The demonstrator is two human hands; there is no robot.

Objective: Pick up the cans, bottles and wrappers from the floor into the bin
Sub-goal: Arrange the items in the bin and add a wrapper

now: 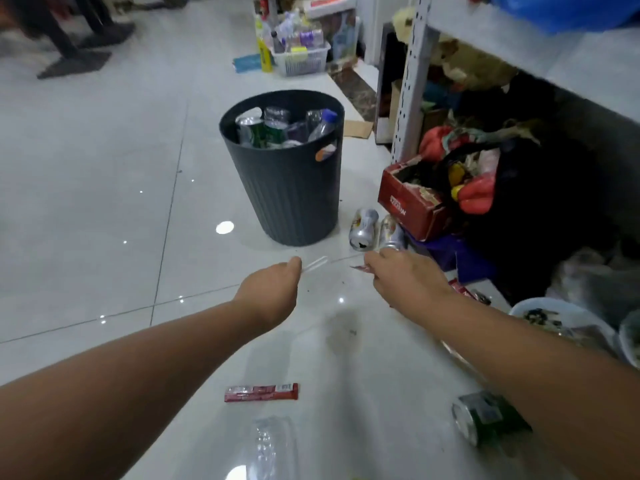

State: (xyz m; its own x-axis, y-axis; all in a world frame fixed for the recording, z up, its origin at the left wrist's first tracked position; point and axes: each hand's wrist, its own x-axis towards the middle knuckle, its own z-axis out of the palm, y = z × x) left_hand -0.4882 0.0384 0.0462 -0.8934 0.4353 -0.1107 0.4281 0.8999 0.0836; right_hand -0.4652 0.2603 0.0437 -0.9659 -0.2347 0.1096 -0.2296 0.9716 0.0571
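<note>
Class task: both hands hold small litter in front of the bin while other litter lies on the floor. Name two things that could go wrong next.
1. The bin already looks nearly full of cans and bottles, so added pieces may slide off.
2. The thin clear strip in the left hand and the red scrap in the right hand are light; tossed, they might miss.

The room was evenly but rather dimly lit from overhead, with a cool, bluish cast. The glossy floor point(104, 168) threw back the ceiling lamps as one bright oval beside the bin point(291, 188) and several small sparkles along the tile joints. A soft shadow lay on the tiles between the forearms. The space under the shelf point(519, 36) was dark. The wide lens bent straight lines near the edges, and the whole picture was soft and slightly smeared.
</note>
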